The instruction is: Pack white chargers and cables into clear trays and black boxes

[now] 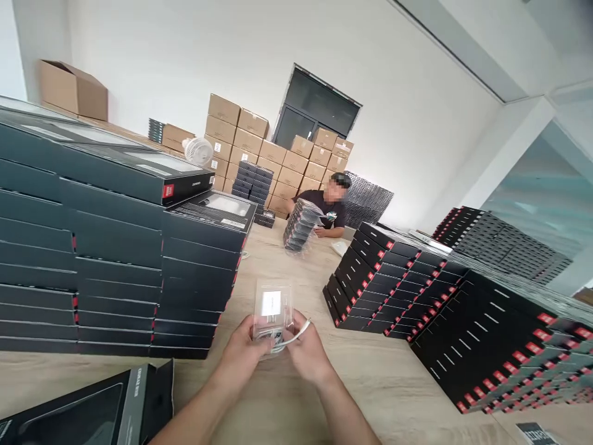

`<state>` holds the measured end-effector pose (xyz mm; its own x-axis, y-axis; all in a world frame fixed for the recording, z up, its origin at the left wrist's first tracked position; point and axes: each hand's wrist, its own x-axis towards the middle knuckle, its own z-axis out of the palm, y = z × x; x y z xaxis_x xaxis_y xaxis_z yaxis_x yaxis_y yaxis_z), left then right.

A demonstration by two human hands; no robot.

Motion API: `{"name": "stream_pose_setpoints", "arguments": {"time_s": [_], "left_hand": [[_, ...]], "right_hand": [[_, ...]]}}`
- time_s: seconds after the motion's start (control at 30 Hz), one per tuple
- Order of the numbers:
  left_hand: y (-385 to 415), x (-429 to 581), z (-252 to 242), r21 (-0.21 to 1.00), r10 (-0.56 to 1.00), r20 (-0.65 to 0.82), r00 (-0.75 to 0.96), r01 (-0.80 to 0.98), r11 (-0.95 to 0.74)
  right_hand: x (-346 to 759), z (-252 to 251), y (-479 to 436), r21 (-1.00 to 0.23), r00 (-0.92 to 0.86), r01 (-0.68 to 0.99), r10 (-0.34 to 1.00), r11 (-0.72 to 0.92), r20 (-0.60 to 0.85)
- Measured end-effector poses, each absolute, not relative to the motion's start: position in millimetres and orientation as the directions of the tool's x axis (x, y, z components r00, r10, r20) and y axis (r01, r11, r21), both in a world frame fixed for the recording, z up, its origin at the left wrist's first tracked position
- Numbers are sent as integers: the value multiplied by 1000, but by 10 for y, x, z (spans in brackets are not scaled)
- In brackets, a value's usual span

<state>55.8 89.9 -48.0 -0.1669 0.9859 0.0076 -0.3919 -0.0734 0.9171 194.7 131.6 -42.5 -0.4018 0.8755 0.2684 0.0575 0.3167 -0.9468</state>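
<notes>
Clear plastic tray between left hand, right hand, white cable

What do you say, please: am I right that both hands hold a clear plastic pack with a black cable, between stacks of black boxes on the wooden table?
Not quite: the cable is white, not black. The head view shows the left hand and right hand holding the clear plastic pack with a white cable, between stacks of black boxes on the wooden table.
</notes>
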Motion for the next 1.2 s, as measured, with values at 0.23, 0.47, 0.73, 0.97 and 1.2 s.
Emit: {"name": "stream_pose_setpoints", "arguments": {"time_s": [0.23, 0.47, 0.73, 0.97, 1.2], "left_hand": [[896, 533, -505, 926, 987, -71, -143, -377, 12], [914, 498, -537, 865, 961, -175, -212, -500, 47], [855, 486, -398, 700, 990, -139, -24, -710, 81], [792, 479, -368, 642, 992, -2, 127, -760, 99], [820, 545, -423, 685, 1000, 5, 1, -729, -2]], "right_hand": [[2071, -651, 1461, -988, -311, 70, 944, 137, 109], [2119, -566, 1404, -994, -351, -108, 935, 9, 46], [2062, -369, 1282, -993, -357, -45, 927, 105, 114], [2125, -262, 1216, -998, -467, -25, 882, 63, 67], [2283, -322, 1383, -983, -87, -5, 979, 183, 182]]}}
